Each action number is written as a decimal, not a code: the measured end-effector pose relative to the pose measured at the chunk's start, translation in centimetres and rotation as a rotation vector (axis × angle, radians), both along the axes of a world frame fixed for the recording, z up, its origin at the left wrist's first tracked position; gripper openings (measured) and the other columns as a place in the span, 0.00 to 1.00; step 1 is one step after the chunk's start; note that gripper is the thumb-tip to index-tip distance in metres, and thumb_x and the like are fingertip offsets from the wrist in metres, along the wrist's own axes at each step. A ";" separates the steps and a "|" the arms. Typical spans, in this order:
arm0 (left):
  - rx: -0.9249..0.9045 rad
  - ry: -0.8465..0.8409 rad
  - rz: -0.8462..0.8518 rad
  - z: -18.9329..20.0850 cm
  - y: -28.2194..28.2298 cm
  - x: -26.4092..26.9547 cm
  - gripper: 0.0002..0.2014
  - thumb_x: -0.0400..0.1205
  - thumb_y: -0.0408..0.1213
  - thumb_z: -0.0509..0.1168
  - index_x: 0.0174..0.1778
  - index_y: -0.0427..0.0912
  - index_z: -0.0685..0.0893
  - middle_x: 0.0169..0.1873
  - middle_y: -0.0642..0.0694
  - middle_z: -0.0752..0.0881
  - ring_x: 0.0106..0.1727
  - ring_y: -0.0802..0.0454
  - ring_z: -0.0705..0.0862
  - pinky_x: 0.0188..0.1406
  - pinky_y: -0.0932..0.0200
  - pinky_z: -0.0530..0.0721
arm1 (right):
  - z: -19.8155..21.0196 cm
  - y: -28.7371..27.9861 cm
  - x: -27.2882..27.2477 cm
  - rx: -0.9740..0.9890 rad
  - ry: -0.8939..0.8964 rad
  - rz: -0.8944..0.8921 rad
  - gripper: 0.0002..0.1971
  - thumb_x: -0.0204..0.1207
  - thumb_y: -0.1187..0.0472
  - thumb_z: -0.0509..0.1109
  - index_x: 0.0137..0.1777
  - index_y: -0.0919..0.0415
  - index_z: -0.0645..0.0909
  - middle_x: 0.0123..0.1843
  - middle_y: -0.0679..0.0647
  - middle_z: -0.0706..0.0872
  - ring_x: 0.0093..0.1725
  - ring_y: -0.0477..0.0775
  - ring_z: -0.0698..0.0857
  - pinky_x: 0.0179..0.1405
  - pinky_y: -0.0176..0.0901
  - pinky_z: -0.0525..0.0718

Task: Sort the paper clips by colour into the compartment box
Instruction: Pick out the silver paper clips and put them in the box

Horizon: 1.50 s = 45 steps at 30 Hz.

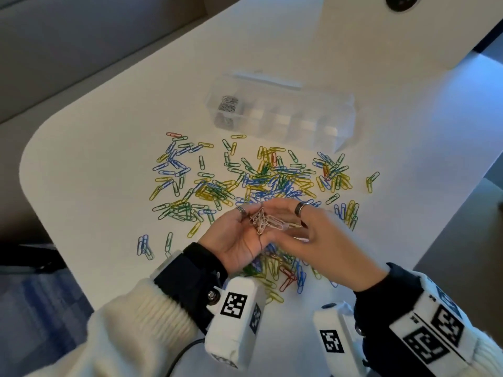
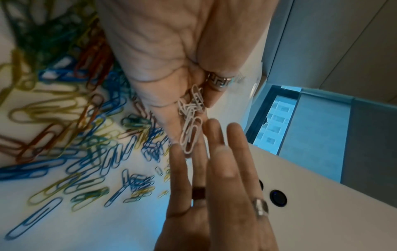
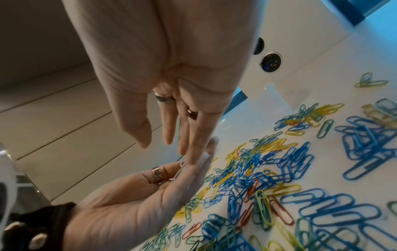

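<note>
My left hand (image 1: 253,227) is turned palm up over the near part of the pile. A small bunch of white paper clips (image 1: 262,221) lies on its flat fingers, and the ringed thumb rests beside the bunch (image 2: 190,129). The straight fingers of my right hand (image 1: 283,213) reach in from the right, and their tips touch the left fingers by the bunch (image 3: 193,159). Several blue, green, yellow and red clips (image 1: 261,183) lie scattered on the white table (image 1: 95,159). The clear compartment box (image 1: 340,123) stands behind them, with silver clips (image 1: 227,104) in its left end.
The table's rounded left edge (image 1: 30,148) drops to a dark floor. Its right edge (image 1: 462,202) runs diagonally. A round black socket (image 1: 400,2) sits at the far end. More clips (image 1: 285,273) lie under my wrists.
</note>
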<state>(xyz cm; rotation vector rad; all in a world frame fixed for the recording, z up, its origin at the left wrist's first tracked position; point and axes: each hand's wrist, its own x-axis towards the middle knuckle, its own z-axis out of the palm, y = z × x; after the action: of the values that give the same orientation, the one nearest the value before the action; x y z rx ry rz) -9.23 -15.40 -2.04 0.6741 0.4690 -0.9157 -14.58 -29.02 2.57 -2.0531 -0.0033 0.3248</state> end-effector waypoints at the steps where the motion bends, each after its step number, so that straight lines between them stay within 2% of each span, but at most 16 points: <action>1: 0.012 0.011 0.025 0.2 0.5 0.3 0.21 0.81 0.34 0.52 0.63 0.21 0.76 0.56 0.27 0.81 0.53 0.39 0.83 0.57 0.50 0.83 | 0.1 0.2 0.1 0.033 -0.016 0.006 0.19 0.76 0.62 0.69 0.61 0.39 0.77 0.58 0.37 0.85 0.57 0.32 0.82 0.60 0.36 0.82; 3: 0.020 0.031 0.063 0.9 1.6 1.0 0.19 0.84 0.34 0.50 0.62 0.23 0.76 0.53 0.30 0.81 0.49 0.42 0.83 0.50 0.54 0.86 | 0.4 0.7 0.3 0.104 -0.046 -0.007 0.18 0.78 0.63 0.67 0.64 0.43 0.78 0.60 0.37 0.84 0.61 0.31 0.80 0.60 0.33 0.81; 6: 0.015 0.067 0.094 1.5 3.5 2.0 0.17 0.86 0.34 0.49 0.55 0.28 0.81 0.44 0.32 0.87 0.39 0.44 0.89 0.38 0.53 0.89 | 0.5 1.4 0.3 0.182 -0.077 -0.041 0.16 0.78 0.63 0.66 0.62 0.45 0.79 0.59 0.36 0.84 0.56 0.29 0.81 0.52 0.25 0.80; 10: 0.034 0.099 0.102 1.7 5.5 2.5 0.17 0.85 0.34 0.51 0.48 0.29 0.84 0.41 0.32 0.88 0.38 0.42 0.90 0.36 0.50 0.90 | 0.1 2.8 0.0 0.189 -0.179 -0.114 0.16 0.78 0.67 0.66 0.54 0.43 0.80 0.55 0.39 0.85 0.54 0.33 0.82 0.47 0.31 0.83; 13: 0.048 0.107 0.065 1.7 7.0 2.8 0.11 0.78 0.33 0.55 0.42 0.35 0.82 0.27 0.42 0.84 0.27 0.49 0.86 0.29 0.57 0.88 | -1.1 3.7 -0.5 0.086 -0.190 -0.105 0.14 0.77 0.66 0.66 0.51 0.43 0.81 0.47 0.39 0.84 0.49 0.37 0.82 0.41 0.29 0.82; 15: 0.066 0.101 0.021 1.7 8.3 2.9 0.07 0.74 0.34 0.55 0.36 0.39 0.78 0.22 0.48 0.75 0.21 0.56 0.76 0.19 0.66 0.79 | -2.0 4.2 -1.1 -0.018 -0.117 -0.005 0.10 0.77 0.64 0.67 0.51 0.46 0.83 0.42 0.38 0.83 0.44 0.38 0.82 0.39 0.24 0.78; 18: 0.123 0.080 -0.079 1.7 10.5 3.0 0.08 0.74 0.35 0.55 0.29 0.43 0.75 0.21 0.51 0.66 0.19 0.57 0.66 0.17 0.67 0.63 | -3.4 4.8 -2.0 -0.223 -0.013 0.255 0.08 0.76 0.58 0.70 0.54 0.50 0.83 0.44 0.41 0.78 0.39 0.40 0.79 0.41 0.23 0.75; 22: 0.285 -0.020 -0.206 1.5 13.0 3.3 0.19 0.82 0.41 0.54 0.23 0.47 0.67 0.21 0.53 0.60 0.17 0.58 0.61 0.14 0.66 0.58 | -4.7 6.0 -2.6 -0.390 0.110 0.393 0.14 0.71 0.51 0.73 0.56 0.49 0.79 0.49 0.41 0.72 0.47 0.42 0.76 0.50 0.32 0.74; 25: 0.364 -0.050 -0.221 1.3 14.3 3.2 0.21 0.85 0.46 0.53 0.24 0.47 0.67 0.20 0.53 0.60 0.17 0.58 0.60 0.12 0.67 0.58 | -4.9 7.0 -3.0 -0.503 0.168 0.439 0.15 0.72 0.49 0.72 0.57 0.50 0.78 0.55 0.44 0.72 0.55 0.50 0.78 0.57 0.44 0.77; 31: 0.362 -0.024 -0.179 1.1 15.6 2.8 0.13 0.86 0.38 0.50 0.39 0.41 0.76 0.19 0.53 0.61 0.15 0.59 0.60 0.11 0.67 0.59 | -4.8 7.3 -3.2 -0.619 0.153 0.448 0.12 0.75 0.49 0.69 0.52 0.54 0.82 0.51 0.44 0.68 0.55 0.53 0.78 0.49 0.38 0.70; 34: 0.349 -0.014 -0.181 1.0 15.6 2.6 0.13 0.86 0.36 0.49 0.45 0.40 0.78 0.18 0.53 0.60 0.14 0.59 0.60 0.10 0.68 0.57 | -4.8 6.8 -3.8 -0.647 0.120 0.424 0.11 0.79 0.49 0.64 0.51 0.55 0.81 0.55 0.45 0.72 0.53 0.51 0.79 0.53 0.40 0.74; 36: 0.351 -0.007 -0.173 1.0 15.3 2.3 0.13 0.86 0.36 0.49 0.45 0.39 0.79 0.17 0.53 0.60 0.14 0.59 0.59 0.10 0.69 0.57 | -4.7 6.3 -4.0 -0.528 0.101 0.312 0.09 0.80 0.50 0.63 0.46 0.55 0.78 0.48 0.40 0.73 0.41 0.39 0.78 0.48 0.36 0.78; 38: 0.350 0.003 -0.150 0.9 14.7 1.7 0.12 0.86 0.35 0.50 0.46 0.38 0.79 0.18 0.53 0.61 0.14 0.59 0.61 0.10 0.69 0.58 | -4.3 6.2 -3.9 -0.359 0.049 0.139 0.07 0.78 0.54 0.66 0.41 0.53 0.75 0.37 0.39 0.74 0.32 0.36 0.75 0.37 0.27 0.74; 41: 0.335 0.030 -0.124 0.8 13.0 0.4 0.12 0.85 0.33 0.52 0.45 0.35 0.80 0.19 0.49 0.73 0.16 0.56 0.73 0.12 0.69 0.74 | -3.0 7.1 -3.4 -0.177 -0.011 -0.023 0.11 0.75 0.59 0.71 0.36 0.49 0.72 0.28 0.41 0.75 0.31 0.37 0.76 0.32 0.24 0.73; 43: 0.278 0.051 -0.108 0.9 11.7 -0.6 0.13 0.85 0.32 0.52 0.45 0.31 0.81 0.25 0.41 0.84 0.23 0.49 0.85 0.21 0.60 0.86 | -2.3 8.4 -2.9 -0.107 -0.060 -0.040 0.10 0.73 0.60 0.73 0.36 0.51 0.75 0.27 0.42 0.77 0.30 0.39 0.77 0.31 0.24 0.73; 45: 0.174 0.079 -0.093 1.1 10.4 -1.3 0.17 0.85 0.31 0.50 0.46 0.27 0.83 0.33 0.32 0.88 0.30 0.43 0.89 0.28 0.54 0.89 | -2.3 9.3 -2.5 -0.063 -0.110 -0.072 0.08 0.71 0.61 0.75 0.37 0.54 0.77 0.27 0.43 0.78 0.31 0.40 0.78 0.31 0.25 0.74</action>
<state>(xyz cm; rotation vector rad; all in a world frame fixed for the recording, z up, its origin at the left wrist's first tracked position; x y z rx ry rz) -10.51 -4.98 -0.98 0.8255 0.5966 -0.9989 -17.04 -19.68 0.24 -2.1253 0.0133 0.1692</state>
